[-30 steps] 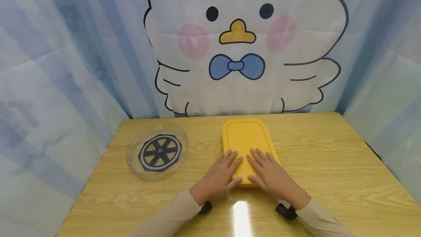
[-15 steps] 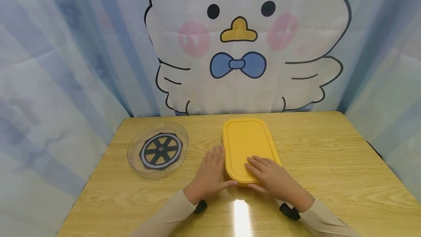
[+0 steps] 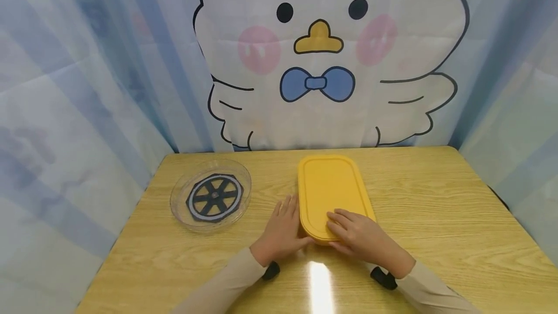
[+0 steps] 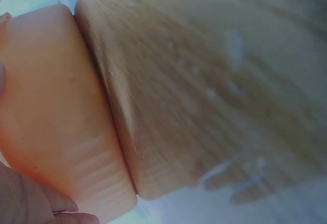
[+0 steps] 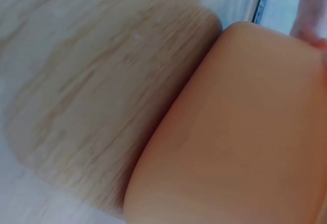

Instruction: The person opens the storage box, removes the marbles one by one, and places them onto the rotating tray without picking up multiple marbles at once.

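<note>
A yellow rectangular food container (image 3: pixel 314 242) with a yellow lid (image 3: pixel 331 183) sits near the middle of the wooden table. My left hand (image 3: pixel 281 230) lies along the container's left side, fingers straight and thumb at the front edge. At the front right corner, my right hand (image 3: pixel 357 236) holds the lid, with fingers bent on its top and the thumb below the front rim. In the left wrist view, the container's wall (image 4: pixel 56 96) looks orange, with fingertips at its lower end. The right wrist view shows another side of the container (image 5: pixel 225 132) standing on the table.
On the left of the table (image 3: pixel 436 207) is a clear round dish (image 3: pixel 178 212) with a black and grey spoked wheel-like piece (image 3: pixel 215 196) in it. A curtain with a cartoon bird (image 3: pixel 322 120) hangs behind the table's back edge.
My left hand has moved off the lid to the container's left side. My right hand has shifted toward the front right corner, its fingers more bent. The dish has stayed in place.
</note>
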`<state>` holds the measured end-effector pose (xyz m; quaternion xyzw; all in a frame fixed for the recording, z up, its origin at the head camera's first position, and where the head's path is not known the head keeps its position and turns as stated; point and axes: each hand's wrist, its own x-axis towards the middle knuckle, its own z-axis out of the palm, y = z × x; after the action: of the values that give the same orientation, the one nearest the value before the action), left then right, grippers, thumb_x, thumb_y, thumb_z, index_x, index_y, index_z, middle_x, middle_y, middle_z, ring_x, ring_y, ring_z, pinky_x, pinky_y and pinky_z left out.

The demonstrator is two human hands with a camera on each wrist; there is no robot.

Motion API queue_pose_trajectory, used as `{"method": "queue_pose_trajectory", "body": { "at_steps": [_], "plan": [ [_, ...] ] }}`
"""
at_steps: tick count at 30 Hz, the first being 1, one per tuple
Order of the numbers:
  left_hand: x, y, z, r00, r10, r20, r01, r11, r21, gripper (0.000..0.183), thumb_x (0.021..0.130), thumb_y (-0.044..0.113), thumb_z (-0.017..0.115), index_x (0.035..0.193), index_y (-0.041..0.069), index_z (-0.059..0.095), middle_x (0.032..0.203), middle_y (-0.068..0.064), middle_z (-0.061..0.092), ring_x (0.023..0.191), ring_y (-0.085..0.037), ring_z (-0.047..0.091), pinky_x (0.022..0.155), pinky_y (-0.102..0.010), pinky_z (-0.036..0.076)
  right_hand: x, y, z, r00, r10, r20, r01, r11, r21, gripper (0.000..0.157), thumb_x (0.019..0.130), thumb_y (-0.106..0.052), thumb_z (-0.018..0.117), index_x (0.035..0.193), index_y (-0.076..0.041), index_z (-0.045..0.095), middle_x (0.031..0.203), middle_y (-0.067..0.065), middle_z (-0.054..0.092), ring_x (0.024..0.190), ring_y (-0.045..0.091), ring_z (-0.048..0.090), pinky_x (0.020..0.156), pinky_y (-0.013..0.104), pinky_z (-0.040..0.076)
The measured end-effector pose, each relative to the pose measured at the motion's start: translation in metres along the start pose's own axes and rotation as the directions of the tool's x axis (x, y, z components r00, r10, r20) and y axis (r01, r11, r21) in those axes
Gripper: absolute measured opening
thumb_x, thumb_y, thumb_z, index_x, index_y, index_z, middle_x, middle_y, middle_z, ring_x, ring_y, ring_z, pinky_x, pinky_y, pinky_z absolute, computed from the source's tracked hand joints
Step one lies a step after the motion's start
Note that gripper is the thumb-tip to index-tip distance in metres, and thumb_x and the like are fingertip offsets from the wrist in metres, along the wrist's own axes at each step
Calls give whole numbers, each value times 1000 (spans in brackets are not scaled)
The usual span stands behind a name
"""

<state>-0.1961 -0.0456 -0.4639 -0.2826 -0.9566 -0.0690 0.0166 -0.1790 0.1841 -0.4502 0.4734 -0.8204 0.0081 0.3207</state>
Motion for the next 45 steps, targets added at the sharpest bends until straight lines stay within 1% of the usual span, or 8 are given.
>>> {"method": "queue_pose_trajectory", "body": {
  "at_steps": [8, 21, 26, 33, 36, 39, 42, 45],
  "plan": [
    [4, -1, 2, 1000, -12, 17, 12, 1000, 1, 101, 83, 68, 48, 149, -2, 16, 155, -19, 21, 144, -33, 21, 115, -46, 22, 0, 2, 1, 1000, -26, -16, 26, 1000, 3, 44, 101, -40, 29, 84, -12, 58, 103, 12, 68, 91, 27, 66, 69, 32, 56],
    [4, -1, 2, 1000, -9, 8, 9, 1000, 8, 102, 81, 68, 50, 148, -3, 19, 154, -19, 23, 143, -33, 23, 115, -46, 23, 3, 3, -5, 999, 24, -27, -22, 998, 64, 42, 100, -42, 33, 82, -13, 57, 104, 10, 68, 93, 25, 66, 71, 33, 55],
    [3, -1, 1, 1000, -12, 22, 12, 1000, 9, 103, 81, 70, 48, 148, -2, 18, 155, -18, 22, 143, -33, 22, 115, -45, 21, 9, 7, -12, 996, 72, -53, -67, 993, 98, 37, 98, -43, 40, 81, -15, 57, 100, 4, 66, 89, 19, 63, 71, 33, 53],
    [3, 1, 0, 999, -15, 42, 15, 1000, 17, 102, 82, 71, 45, 149, -1, 16, 155, -18, 19, 144, -34, 21, 115, -46, 21, 15, 16, -24, 979, 168, -115, -148, 975, 165, 40, 97, -46, 38, 84, -14, 60, 92, 0, 59, 83, 17, 56, 72, 35, 45],
    [2, 1, 0, 999, -18, 47, 17, 1000, 18, 103, 82, 72, 44, 149, -1, 14, 156, -18, 18, 144, -34, 20, 116, -46, 20, 16, 22, -29, 961, 224, -159, -187, 957, 222, 43, 97, -46, 39, 85, -12, 61, 93, 2, 60, 83, 17, 55, 74, 33, 43],
    [1, 2, 0, 999, -18, 39, 17, 1000, 24, 105, 81, 73, 44, 149, -1, 14, 156, -18, 19, 144, -34, 21, 116, -45, 20, 15, 29, -36, 931, 316, -182, -244, 910, 334, 42, 96, -44, 42, 87, -8, 62, 97, 4, 60, 88, 16, 53, 82, 24, 41],
    [1, 2, 0, 999, -21, 31, 20, 999, 30, 105, 80, 73, 45, 149, -1, 15, 155, -18, 19, 144, -33, 20, 116, -45, 20, 13, 38, -42, 874, 429, -229, -270, 819, 506, 31, 95, -32, 51, 90, -3, 62, 99, 10, 59, 95, 11, 53, 90, 14, 38],
    [1, 2, 0, 999, -29, 28, 28, 999, 28, 106, 80, 73, 46, 149, -1, 14, 155, -18, 19, 144, -32, 20, 116, -44, 20, 10, 48, -48, 791, 547, -273, -279, 720, 636, 16, 93, -12, 56, 90, 3, 59, 103, 2, 60, 100, 4, 53, 92, 10, 38]
  ]
}}
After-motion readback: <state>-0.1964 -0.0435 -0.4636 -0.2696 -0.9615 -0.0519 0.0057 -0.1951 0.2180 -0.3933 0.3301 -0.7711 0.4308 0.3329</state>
